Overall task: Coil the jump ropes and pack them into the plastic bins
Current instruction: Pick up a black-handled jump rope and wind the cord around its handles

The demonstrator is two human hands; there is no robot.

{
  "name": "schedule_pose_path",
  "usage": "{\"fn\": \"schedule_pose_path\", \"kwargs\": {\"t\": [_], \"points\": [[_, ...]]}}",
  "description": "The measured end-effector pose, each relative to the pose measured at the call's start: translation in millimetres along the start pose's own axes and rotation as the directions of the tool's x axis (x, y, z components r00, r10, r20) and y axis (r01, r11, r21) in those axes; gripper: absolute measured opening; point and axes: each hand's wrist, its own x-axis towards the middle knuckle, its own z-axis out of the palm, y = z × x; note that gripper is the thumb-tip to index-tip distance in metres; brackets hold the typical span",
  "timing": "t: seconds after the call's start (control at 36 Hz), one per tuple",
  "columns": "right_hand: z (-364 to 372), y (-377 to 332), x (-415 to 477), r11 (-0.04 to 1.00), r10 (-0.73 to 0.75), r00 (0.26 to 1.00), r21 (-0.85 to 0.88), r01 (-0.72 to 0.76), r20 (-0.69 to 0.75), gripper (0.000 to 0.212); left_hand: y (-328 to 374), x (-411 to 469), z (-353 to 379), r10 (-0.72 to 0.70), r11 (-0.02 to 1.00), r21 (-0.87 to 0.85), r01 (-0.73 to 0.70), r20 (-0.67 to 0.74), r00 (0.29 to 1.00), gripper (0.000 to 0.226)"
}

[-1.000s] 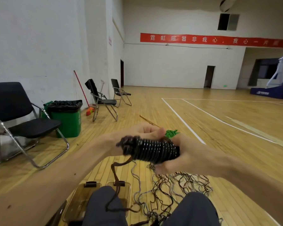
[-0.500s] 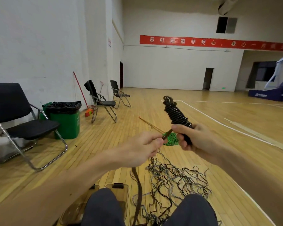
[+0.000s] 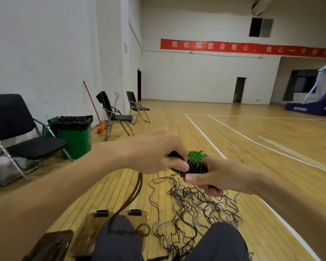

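Sitting over the gym floor (image 3: 243, 147): tangled rope heap (image 3: 196, 211) between the knees, two clear bins (image 3: 79, 236) by the left knee. Right hand (image 3: 220, 178) grips the black coil (image 3: 195, 165); left hand (image 3: 158, 153) pinches its end, tail (image 3: 138, 185) dangling. Wrap nearly finished, I'd judge; next: secure tail, bin it.

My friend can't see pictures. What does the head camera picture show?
A left hand and a right hand grip a coiled black jump rope above a tangle of loose ropes on a wooden gym floor. Brown plastic bins sit near the knees.
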Motion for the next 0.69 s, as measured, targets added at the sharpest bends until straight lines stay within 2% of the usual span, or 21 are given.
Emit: {"fn": "schedule_pose_path", "kwargs": {"t": [0.06, 0.17, 0.25, 0.33, 0.44, 0.56, 0.69], "points": [[6, -5, -1, 0.995, 0.007, 0.998, -0.1, -0.001, 0.061, 0.043, 1, 3, -4, 0.03, 0.999, -0.015, -0.029, 0.028, 0.999, 0.025], [16, -11, 0, 0.985, -0.02, 0.995, -0.17, 0.036, 0.098, 0.036, 0, 10, -5, 0.077, 0.997, -0.035, -0.076, 0.033, 0.996, 0.023], [21, -16, 2, 0.963, -0.064, 0.997, -0.261, 0.072, 0.038, 0.037, -5, 14, -4, 0.092, 0.994, -0.056, -0.09, 0.028, 0.995, 0.02], [23, -18, 2, 0.955, -0.089, 0.996, -0.286, 0.079, -0.021, 0.056, -8, 16, -2, 0.095, 0.992, -0.089, -0.093, 0.014, 0.995, 0.021], [26, -16, 3, 0.928, -0.099, 0.991, -0.367, 0.061, -0.085, 0.052, -8, 19, 0, 0.096, 0.99, -0.103, -0.095, 0.004, 0.995, 0.018], [28, -10, 4, 0.917, -0.127, 0.989, -0.39, 0.087, -0.078, 0.03, -12, 19, 5, 0.067, 0.987, -0.15, -0.063, 0.02, 0.998, 0.02], [32, -4, 6, 0.929, -0.125, 0.99, -0.358, 0.097, -0.058, 0.041, -21, 19, 7, 0.055, 0.967, -0.251, -0.043, 0.04, 0.998, 0.028]]}}
